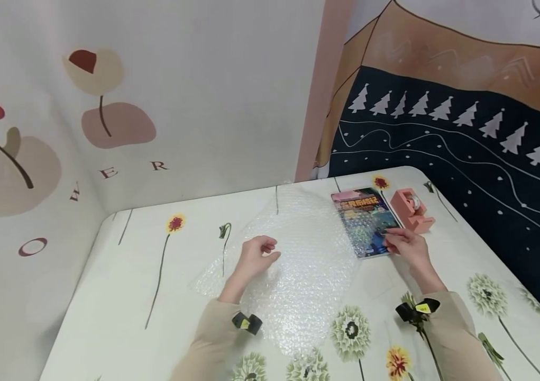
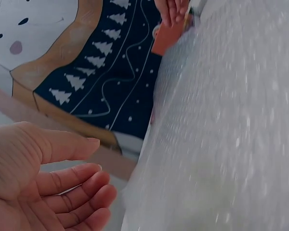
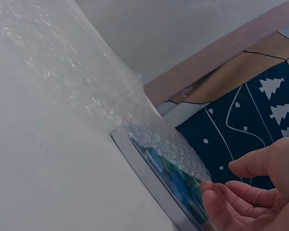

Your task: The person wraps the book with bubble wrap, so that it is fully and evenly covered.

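A sheet of clear bubble wrap (image 1: 298,264) lies spread over the middle of the table. Over it hovers my left hand (image 1: 256,255), fingers loosely bent and thumb apart, holding nothing; the left wrist view shows the same hand (image 2: 62,178) beside the wrap. A book (image 1: 365,222) with a colourful cover lies at the sheet's right side. In the right wrist view, the wrap (image 3: 168,144) overlaps part of the book's cover. My right hand (image 1: 408,246) is at the book's lower right corner. Its fingertips (image 3: 208,186) meet the wrap's corner there, while the thumb stays apart.
A pink tape dispenser (image 1: 411,211) with a roll of tape stands just right of the book. Behind the white flower-printed tablecloth (image 1: 122,286) hang a pale curtain (image 1: 222,95) and a dark tree-patterned cloth (image 1: 441,137). A strapped black device sits on each wrist.
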Action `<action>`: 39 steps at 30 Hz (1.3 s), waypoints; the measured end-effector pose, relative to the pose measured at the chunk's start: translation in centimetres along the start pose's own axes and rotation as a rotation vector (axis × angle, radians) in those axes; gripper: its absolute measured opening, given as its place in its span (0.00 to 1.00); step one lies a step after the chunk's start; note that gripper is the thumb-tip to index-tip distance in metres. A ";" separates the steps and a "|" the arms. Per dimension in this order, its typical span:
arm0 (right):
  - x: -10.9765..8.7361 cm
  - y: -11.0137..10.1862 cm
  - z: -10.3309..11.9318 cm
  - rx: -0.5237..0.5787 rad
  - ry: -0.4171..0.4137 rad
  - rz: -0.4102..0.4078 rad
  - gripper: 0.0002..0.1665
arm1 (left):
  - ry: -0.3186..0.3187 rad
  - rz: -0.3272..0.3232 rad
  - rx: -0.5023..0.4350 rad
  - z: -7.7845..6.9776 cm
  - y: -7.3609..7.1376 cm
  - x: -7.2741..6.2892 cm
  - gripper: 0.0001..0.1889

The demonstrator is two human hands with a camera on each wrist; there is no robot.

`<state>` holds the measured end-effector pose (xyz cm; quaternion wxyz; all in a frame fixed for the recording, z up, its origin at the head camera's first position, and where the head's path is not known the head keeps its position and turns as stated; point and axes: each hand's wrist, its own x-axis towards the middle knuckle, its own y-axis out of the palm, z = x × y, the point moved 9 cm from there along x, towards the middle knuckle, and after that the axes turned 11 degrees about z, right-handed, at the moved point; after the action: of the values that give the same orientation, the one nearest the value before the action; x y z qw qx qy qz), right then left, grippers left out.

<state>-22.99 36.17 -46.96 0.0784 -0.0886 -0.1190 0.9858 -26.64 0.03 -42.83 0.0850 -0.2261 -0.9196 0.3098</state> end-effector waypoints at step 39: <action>-0.5 -4.1 -2.1 -0.096 0.091 -0.236 0.20 | -0.071 0.310 -0.220 -9.3 20.2 2.3 0.25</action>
<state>-21.57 40.50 -47.88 0.1949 -0.1220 -0.1722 0.9579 -18.60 20.32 -47.73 -0.0216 -0.3618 -0.9046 0.2245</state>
